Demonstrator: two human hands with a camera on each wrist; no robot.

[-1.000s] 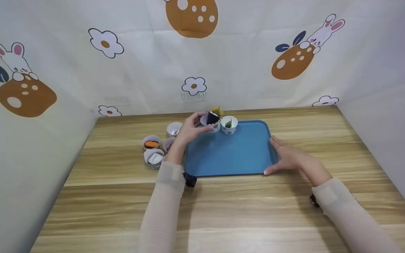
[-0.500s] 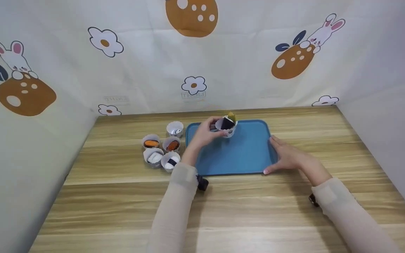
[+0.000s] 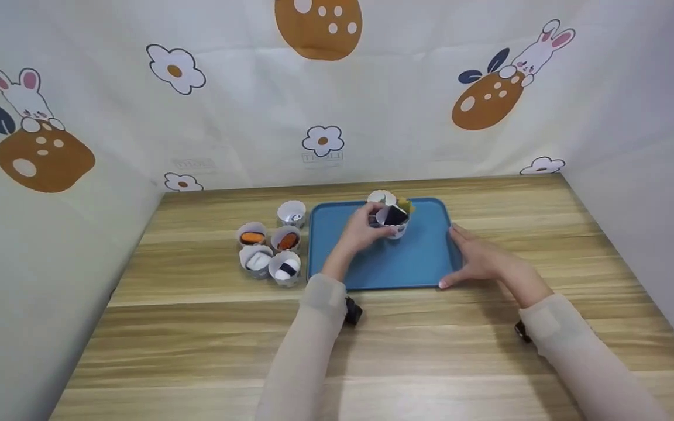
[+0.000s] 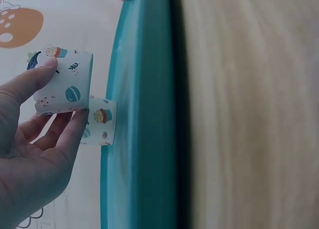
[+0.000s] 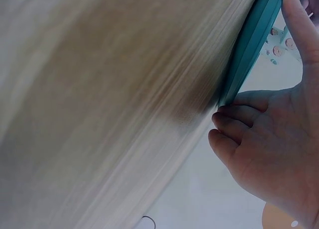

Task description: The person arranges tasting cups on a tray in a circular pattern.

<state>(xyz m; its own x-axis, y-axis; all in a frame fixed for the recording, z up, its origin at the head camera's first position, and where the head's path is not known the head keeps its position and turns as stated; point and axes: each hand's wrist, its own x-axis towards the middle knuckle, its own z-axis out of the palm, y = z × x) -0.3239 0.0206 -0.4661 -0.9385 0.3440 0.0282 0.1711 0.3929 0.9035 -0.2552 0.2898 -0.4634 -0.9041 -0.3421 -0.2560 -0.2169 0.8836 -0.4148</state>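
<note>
With the blue tray (image 3: 413, 263) as clock face, long axis running nine to three, the right hand (image 3: 477, 257) rests between three and four, spread loosely, thumb and fingers against the short edge, curled round nothing. The left hand (image 3: 362, 229), much the nearer to the patterned cup (image 4: 75, 79), pinches that cup's nine-o'clock side between thumb and fingers. The cup, bearing a dark wedge (image 3: 395, 216), hangs apart from the tray, just off centre towards one. A second cup (image 3: 382, 195) stands at twelve.
</note>
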